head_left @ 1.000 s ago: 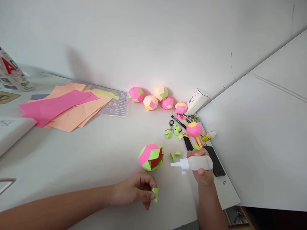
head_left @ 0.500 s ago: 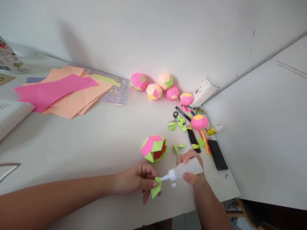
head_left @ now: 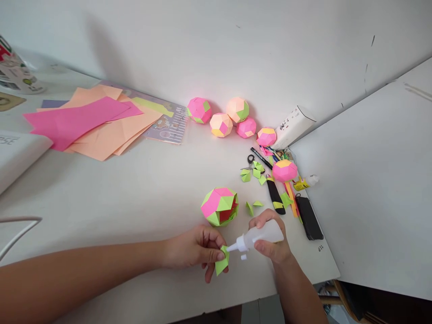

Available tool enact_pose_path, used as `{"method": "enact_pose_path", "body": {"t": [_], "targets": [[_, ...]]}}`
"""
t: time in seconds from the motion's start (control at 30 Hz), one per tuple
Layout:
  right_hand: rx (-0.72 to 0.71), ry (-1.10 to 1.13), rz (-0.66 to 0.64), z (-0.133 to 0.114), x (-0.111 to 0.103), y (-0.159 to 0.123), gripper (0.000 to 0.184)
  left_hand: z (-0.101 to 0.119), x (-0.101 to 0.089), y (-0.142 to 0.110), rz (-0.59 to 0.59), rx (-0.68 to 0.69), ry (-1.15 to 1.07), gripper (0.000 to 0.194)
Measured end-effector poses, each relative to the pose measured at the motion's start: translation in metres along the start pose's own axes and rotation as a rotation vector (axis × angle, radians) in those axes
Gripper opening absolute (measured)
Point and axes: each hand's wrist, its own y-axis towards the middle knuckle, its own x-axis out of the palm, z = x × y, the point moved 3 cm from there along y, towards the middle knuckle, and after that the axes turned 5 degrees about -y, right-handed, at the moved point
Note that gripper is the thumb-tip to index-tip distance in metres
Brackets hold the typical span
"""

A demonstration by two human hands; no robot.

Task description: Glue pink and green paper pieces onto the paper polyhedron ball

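Observation:
Between the thumb and fingers of my left hand [head_left: 199, 249] is a folded green paper piece [head_left: 221, 264]. My right hand [head_left: 275, 245] is wrapped round a white glue bottle [head_left: 265, 235], tilted so its nozzle meets the upper edge of that piece. A small white cap hangs below the bottle's neck. Just beyond my hands sits a pink and green paper ball [head_left: 219, 206] with an opening on its right side, red inside. Two small green folded pieces [head_left: 249, 208] lie to the right of the ball.
Finished-looking paper balls [head_left: 221, 124] stand along the wall. Pink and peach sheets [head_left: 91, 121] lie at the left. On the right are scissors [head_left: 250, 160], green scraps, a black-and-yellow cutter [head_left: 275, 194], a yellow glue bottle [head_left: 305, 181] and a black phone [head_left: 308, 218].
The view has shifted slightly, so things on the table appear a little to the right and higher. Both hands keep their grips, with the nozzle still at the green piece.

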Motion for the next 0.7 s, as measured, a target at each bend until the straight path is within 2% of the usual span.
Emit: {"method": "enact_pose_path", "body": {"t": [0.4,0.7], "targets": [[0.038,0.02,-0.014,0.0007,0.0021,0.0011,0.031,-0.0037,-0.0032,-0.0003,0.0,-0.018,0.015,0.034],[-0.065,-0.074,-0.034,-0.002,0.0036,-0.0031,0.034,-0.0014,-0.0012,-0.0005,-0.001,-0.009,-0.005,0.034]]}}
